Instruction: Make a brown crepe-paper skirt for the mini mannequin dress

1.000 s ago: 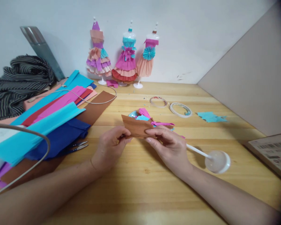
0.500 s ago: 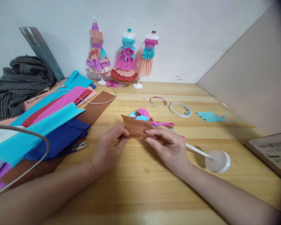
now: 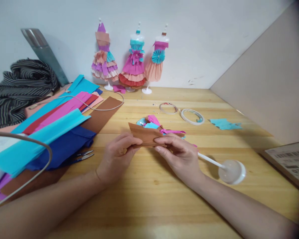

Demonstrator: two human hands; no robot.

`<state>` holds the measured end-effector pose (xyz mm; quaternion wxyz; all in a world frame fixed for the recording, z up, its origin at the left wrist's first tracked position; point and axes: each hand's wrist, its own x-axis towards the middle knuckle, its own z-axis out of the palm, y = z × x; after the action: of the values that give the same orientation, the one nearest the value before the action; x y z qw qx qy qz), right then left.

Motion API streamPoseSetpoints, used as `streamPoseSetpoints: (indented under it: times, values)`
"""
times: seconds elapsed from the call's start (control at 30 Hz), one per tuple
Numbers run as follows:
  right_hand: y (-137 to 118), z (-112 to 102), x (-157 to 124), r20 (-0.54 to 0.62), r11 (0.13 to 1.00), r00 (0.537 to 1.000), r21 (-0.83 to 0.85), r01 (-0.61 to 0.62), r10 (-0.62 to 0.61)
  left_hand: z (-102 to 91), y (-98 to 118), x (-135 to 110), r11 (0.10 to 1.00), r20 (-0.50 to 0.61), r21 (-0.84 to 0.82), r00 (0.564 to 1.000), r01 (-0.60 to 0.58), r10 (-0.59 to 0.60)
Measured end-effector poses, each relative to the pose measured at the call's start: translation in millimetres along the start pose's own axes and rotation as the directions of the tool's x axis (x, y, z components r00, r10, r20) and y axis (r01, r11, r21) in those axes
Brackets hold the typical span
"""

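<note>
Both my hands pinch a small pleated strip of brown crepe paper (image 3: 144, 134) just above the wooden table (image 3: 149, 199). My left hand (image 3: 116, 156) grips its left end with fingers closed. My right hand (image 3: 180, 154) holds the right end between thumb and fingers. Right behind the strip lies a small mannequin (image 3: 154, 124) dressed in pink, turquoise and brown paper. Its white pole runs under my right hand to a round clear base (image 3: 231, 171) lying on its side.
Crepe paper sheets (image 3: 62, 129) in turquoise, pink, red, blue and brown fan out at left, with small scissors (image 3: 83, 155) beside them. Three dressed mannequins (image 3: 134, 63) stand at the back wall. Two tape rolls (image 3: 191, 116), a turquoise scrap (image 3: 224, 124), striped cloth (image 3: 20, 86), a cable.
The brown strip looks slightly flatter and more squeezed between my fingers than a second ago. The hands stay in nearly the same place.
</note>
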<state>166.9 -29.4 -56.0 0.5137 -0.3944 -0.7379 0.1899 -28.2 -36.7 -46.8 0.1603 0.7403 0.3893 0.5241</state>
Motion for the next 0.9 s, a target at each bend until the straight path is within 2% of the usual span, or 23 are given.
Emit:
streamPoseSetpoints:
  times: [0.47, 0.9]
  values:
    - [-1.8, 0.6, 0.3, -0.044, 0.999, 0.999, -0.034, -0.017, 0.016, -1.2, -1.7, -2.4, 0.986, 0.016, 0.169, 1.0, -0.003, 0.001]
    - [-0.4, 2.6, 1.7, -0.022, 0.997, 0.999, -0.054, -0.048, 0.047, 1.5, -2.9, -1.8, 0.986, 0.005, 0.166, 1.0, -0.01, 0.01]
